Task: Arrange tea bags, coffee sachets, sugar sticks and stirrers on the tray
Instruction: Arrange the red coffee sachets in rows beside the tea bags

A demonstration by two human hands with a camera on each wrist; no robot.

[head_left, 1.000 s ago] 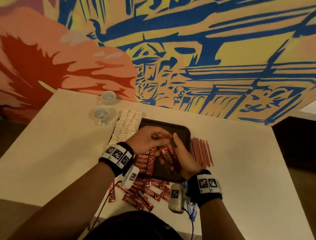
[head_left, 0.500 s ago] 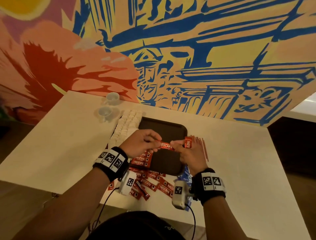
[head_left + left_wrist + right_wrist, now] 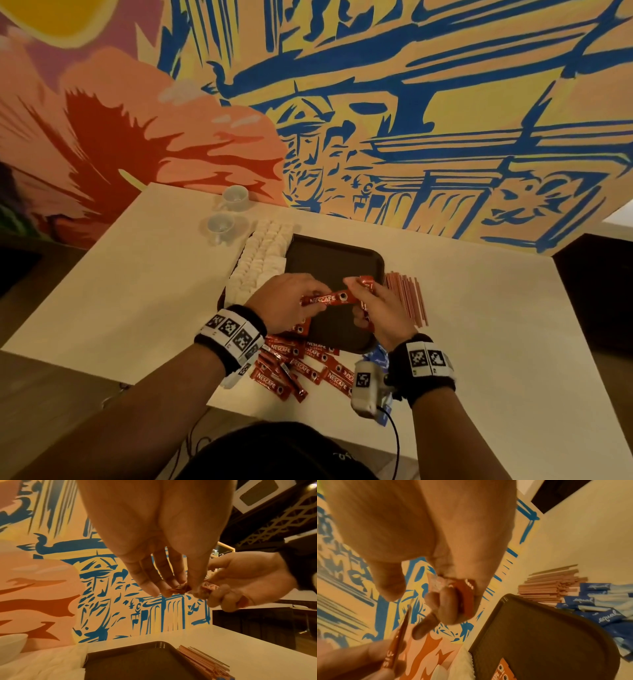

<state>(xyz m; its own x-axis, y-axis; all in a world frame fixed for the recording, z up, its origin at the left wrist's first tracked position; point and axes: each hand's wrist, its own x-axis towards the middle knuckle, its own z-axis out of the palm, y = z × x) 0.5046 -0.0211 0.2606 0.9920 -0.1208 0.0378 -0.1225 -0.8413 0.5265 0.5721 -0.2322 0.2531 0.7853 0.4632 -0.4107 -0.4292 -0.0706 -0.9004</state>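
Both the left hand (image 3: 289, 301) and the right hand (image 3: 378, 308) pinch a red "NESCAFE" paper coffee sachet (image 3: 330, 298), now lifted higher above the dark brown plastic tray (image 3: 337, 255) than before.

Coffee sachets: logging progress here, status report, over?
Left hand pinches coffee sachet above tray; right hand grips more sachets. Loose sachets remain on table. Nothing blocking.

Bare forearms, no sleeves. Black fabric wristband (image 3: 230, 337) on the left wrist, carrying a white strip of square black-and-white coded markers. Matching black wristband (image 3: 426, 370) with white marker tiles on the right wrist. Off-white rounded camera housing (image 3: 364, 389) at 9 o'clock of the right band, bearing one square marker; thin black cable (image 3: 395, 445) trailing from it toward 6 o'clock. Dark garment (image 3: 274, 452) at the bottom edge.
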